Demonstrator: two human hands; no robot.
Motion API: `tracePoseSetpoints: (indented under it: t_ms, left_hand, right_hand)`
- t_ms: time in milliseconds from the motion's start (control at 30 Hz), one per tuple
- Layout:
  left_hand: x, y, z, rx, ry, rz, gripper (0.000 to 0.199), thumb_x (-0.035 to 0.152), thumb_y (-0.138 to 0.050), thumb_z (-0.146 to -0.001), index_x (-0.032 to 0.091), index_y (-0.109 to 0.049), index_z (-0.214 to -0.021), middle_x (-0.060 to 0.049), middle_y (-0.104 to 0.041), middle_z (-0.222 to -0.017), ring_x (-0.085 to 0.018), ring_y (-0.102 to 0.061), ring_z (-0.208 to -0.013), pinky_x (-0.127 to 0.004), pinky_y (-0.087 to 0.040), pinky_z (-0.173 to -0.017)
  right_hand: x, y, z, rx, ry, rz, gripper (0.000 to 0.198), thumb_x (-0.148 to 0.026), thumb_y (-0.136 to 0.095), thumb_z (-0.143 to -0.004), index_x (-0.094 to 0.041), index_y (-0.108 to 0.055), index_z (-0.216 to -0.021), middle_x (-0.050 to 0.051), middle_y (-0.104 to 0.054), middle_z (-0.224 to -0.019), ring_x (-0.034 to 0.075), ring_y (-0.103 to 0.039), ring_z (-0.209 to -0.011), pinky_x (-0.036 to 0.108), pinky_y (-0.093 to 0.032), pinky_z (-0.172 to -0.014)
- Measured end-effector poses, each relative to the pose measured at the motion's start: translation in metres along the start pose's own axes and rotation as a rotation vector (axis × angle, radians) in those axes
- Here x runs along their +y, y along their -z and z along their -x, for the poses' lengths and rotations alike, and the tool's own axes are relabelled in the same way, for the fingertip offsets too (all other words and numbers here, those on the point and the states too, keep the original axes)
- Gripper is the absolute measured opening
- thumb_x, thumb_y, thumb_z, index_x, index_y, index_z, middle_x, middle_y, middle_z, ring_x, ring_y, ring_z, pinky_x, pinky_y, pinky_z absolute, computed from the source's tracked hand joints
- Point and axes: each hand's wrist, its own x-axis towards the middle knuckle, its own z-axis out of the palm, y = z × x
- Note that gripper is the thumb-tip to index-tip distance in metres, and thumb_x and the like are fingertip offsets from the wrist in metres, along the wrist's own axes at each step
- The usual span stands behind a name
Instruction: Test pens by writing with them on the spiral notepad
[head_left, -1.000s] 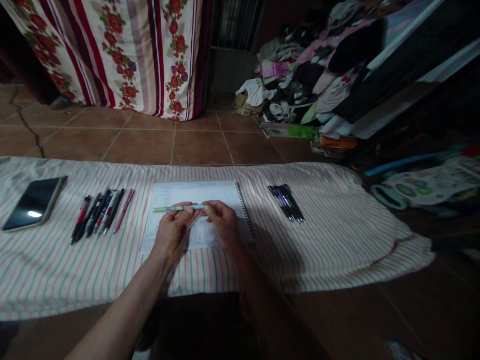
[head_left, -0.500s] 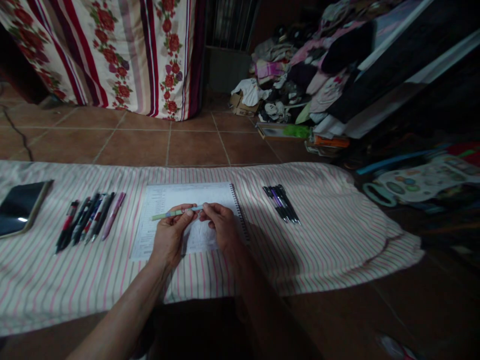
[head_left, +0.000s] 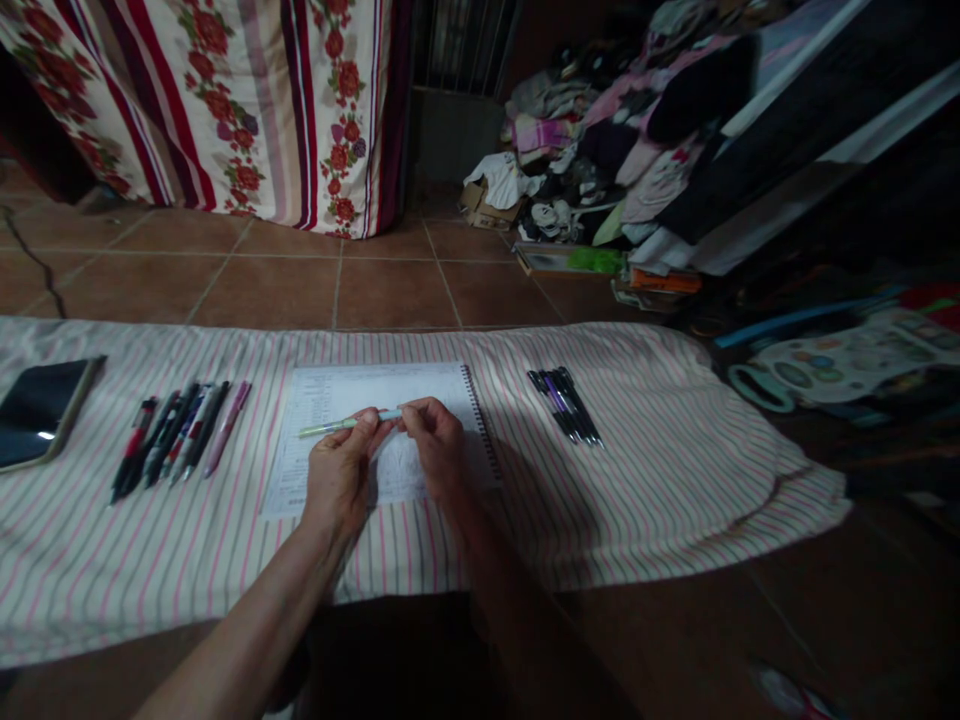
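Over an open spiral notebook (head_left: pixel 397 380), both of my hands hold a slim light green and pale blue pen (head_left: pixel 328 428). My left hand (head_left: pixel 341 465) pinches it around the middle, its green end sticking out to the left. At the pale blue end, my right hand (head_left: pixel 435 440) grips between thumb and fingers. To the left lies a row of several pens (head_left: pixel 180 435), the rightmost of them a pink pen (head_left: pixel 227 430). A smaller group of dark pens (head_left: pixel 566 408), one with purple on it, rests right of the notebook.
A striped cloth (head_left: pixel 660 450) covers the low surface under everything. A dark-screened tablet or phone (head_left: pixel 45 410) lies at the far left. Beyond are a tiled floor (head_left: pixel 277 285), a flowered curtain (head_left: pixel 285 110), and a heap of clothes (head_left: pixel 592 150) at the back right.
The pen has turned slightly in my fingers, and my left thumb has shifted a little left and up along it. The pens on the cloth stay put.
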Motion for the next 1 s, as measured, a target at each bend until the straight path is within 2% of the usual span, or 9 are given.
tracePoseSetpoints:
  t_ms: [100,333,433,533,667,833,1000]
  left_hand:
    - [0.001,0.001,-0.002,0.001,-0.005,0.038,0.008,0.001,-0.067,-0.067,0.008,-0.065,-0.064,-0.003,-0.067,-0.067,-0.012,-0.066,-0.067,-0.025,-0.054,-0.079]
    - [0.005,0.006,-0.007,-0.058,-0.042,0.025,0.006,0.003,-0.068,-0.066,0.008,-0.067,-0.07,-0.005,-0.069,-0.071,-0.013,-0.067,-0.07,-0.023,-0.053,-0.077]
    - [0.005,0.008,-0.008,-0.085,-0.045,-0.007,0.008,0.006,-0.07,-0.065,0.009,-0.067,-0.071,-0.005,-0.069,-0.072,-0.012,-0.066,-0.071,-0.022,-0.053,-0.076]
    - [0.003,0.01,-0.007,-0.111,-0.04,-0.062,0.014,0.01,-0.073,-0.063,0.01,-0.067,-0.075,-0.004,-0.07,-0.075,-0.012,-0.066,-0.072,-0.021,-0.051,-0.075]
    - [0.0,0.011,-0.005,-0.115,-0.06,-0.114,0.021,0.014,-0.076,-0.059,0.01,-0.067,-0.078,-0.005,-0.07,-0.075,-0.013,-0.066,-0.072,-0.023,-0.051,-0.077]
    - [-0.001,0.009,-0.001,-0.077,-0.027,-0.124,0.021,0.013,-0.075,-0.06,0.009,-0.067,-0.079,-0.006,-0.071,-0.073,-0.013,-0.066,-0.07,-0.023,-0.051,-0.074]
    - [-0.001,0.006,-0.002,-0.034,-0.001,-0.036,0.008,0.005,-0.069,-0.065,0.008,-0.067,-0.073,-0.005,-0.069,-0.07,-0.012,-0.066,-0.068,-0.022,-0.052,-0.074]
  right_hand:
    - [0.002,-0.002,-0.002,-0.043,0.025,-0.056,0.015,-0.034,-0.058,-0.071,-0.019,-0.06,-0.073,-0.003,-0.058,-0.06,0.012,-0.053,-0.06,0.025,-0.042,-0.062]
    - [-0.008,-0.003,0.002,-0.126,-0.164,-0.134,0.029,-0.043,-0.059,-0.072,-0.019,-0.063,-0.087,0.001,-0.064,-0.073,0.013,-0.06,-0.07,0.023,-0.044,-0.059]
    - [-0.01,-0.002,0.004,-0.123,-0.221,-0.116,0.033,-0.05,-0.056,-0.073,-0.018,-0.061,-0.081,0.002,-0.064,-0.074,0.012,-0.06,-0.068,0.021,-0.042,-0.054]
    - [-0.01,0.0,0.002,-0.103,-0.205,-0.019,0.035,-0.051,-0.057,-0.072,-0.017,-0.056,-0.064,-0.001,-0.058,-0.059,0.01,-0.052,-0.054,0.021,-0.037,-0.047]
    - [-0.009,0.002,-0.002,-0.099,-0.167,0.043,0.031,-0.044,-0.059,-0.071,-0.018,-0.054,-0.056,-0.003,-0.053,-0.05,0.008,-0.045,-0.046,0.022,-0.034,-0.047]
    - [-0.008,0.003,-0.002,-0.084,-0.16,0.009,0.026,-0.039,-0.059,-0.07,-0.018,-0.054,-0.055,-0.003,-0.054,-0.05,0.009,-0.044,-0.048,0.023,-0.034,-0.049]
    - [-0.007,0.003,-0.001,-0.108,-0.134,-0.037,0.018,-0.035,-0.061,-0.068,-0.018,-0.059,-0.064,-0.002,-0.058,-0.056,0.011,-0.051,-0.055,0.023,-0.038,-0.054]
